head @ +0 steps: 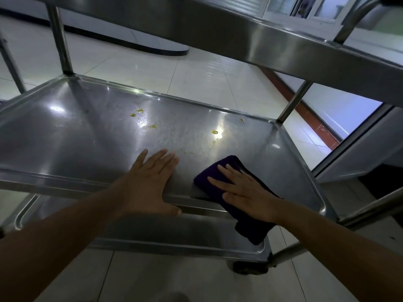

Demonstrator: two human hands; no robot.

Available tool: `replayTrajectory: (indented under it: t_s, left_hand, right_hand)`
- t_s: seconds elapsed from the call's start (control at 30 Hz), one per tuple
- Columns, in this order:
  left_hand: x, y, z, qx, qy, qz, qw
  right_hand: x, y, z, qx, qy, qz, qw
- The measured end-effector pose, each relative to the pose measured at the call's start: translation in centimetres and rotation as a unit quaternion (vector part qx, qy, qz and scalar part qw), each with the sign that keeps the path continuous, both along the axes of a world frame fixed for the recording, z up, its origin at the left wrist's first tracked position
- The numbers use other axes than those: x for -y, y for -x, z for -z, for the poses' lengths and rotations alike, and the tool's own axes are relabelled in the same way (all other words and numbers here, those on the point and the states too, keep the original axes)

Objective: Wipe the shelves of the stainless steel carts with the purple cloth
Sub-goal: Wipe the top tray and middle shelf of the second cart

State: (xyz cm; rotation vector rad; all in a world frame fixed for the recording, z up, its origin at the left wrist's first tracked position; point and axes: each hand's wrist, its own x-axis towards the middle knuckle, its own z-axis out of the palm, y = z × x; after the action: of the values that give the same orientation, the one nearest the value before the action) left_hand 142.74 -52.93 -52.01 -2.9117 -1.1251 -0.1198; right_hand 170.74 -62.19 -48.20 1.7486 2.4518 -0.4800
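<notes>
Head view: purple cloth (220,171) lies flat beneath right hand (246,192) fingers (226,168).

We appear to be in a commercial kitchen or canteen: a tiered stainless steel cart (218,147) stands on pale glossy floor tiles (196,75), with a red skirting strip (305,112) along the wall.

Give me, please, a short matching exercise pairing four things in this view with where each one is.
Things:
1. purple cloth
2. left hand
3. yellow spots
4. right hand

Places:
A. flat on the bare middle shelf, at its near rim
B. pressing on the cloth
C. far half of the shelf
D. draped over the shelf's near rim

Pairs: 1-D, 2-A, 3-C, 4-B
</notes>
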Motion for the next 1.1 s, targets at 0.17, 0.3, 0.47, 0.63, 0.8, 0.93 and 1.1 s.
replayTrajectory:
  t_s: [0.17,0.3,0.47,0.63,0.8,0.93,1.1]
  left_hand:
    - [0.4,-1.1,0.1,0.02,0.003,0.0,1.0]
    - [0.3,-1.8,-0.3,0.029,0.002,-0.005,1.0]
    - [0.3,-2.9,-0.8,0.029,0.004,-0.013,0.999]
    - [0.4,-3.3,-1.1,0.026,0.01,-0.013,1.0]
    - [0.7,-3.8,-1.4,0.017,0.003,-0.016,1.0]
    - [1.2,-4.0,-1.9,0.015,-0.014,-0.031,0.999]
    - [1.4,-2.5,-2.5,-0.009,-0.04,-0.051,0.998]
  right_hand:
    - [-7.3,-0.7,0.5,0.097,-0.062,0.053,0.992]
    - [-13.3,-1.6,0.6,0.124,-0.059,0.118,0.983]
    - [-18.6,-1.6,0.1,0.125,-0.043,0.233,0.963]
    - [-18.4,-1.2,-0.1,0.1,-0.031,0.247,0.963]
    - [-14.3,0.2,0.2,0.087,-0.044,0.141,0.985]
    - [-9.2,2.1,0.1,0.082,-0.051,0.057,0.994]
    - [-3.6,2.9,-0.7,0.072,-0.009,-0.027,0.997]
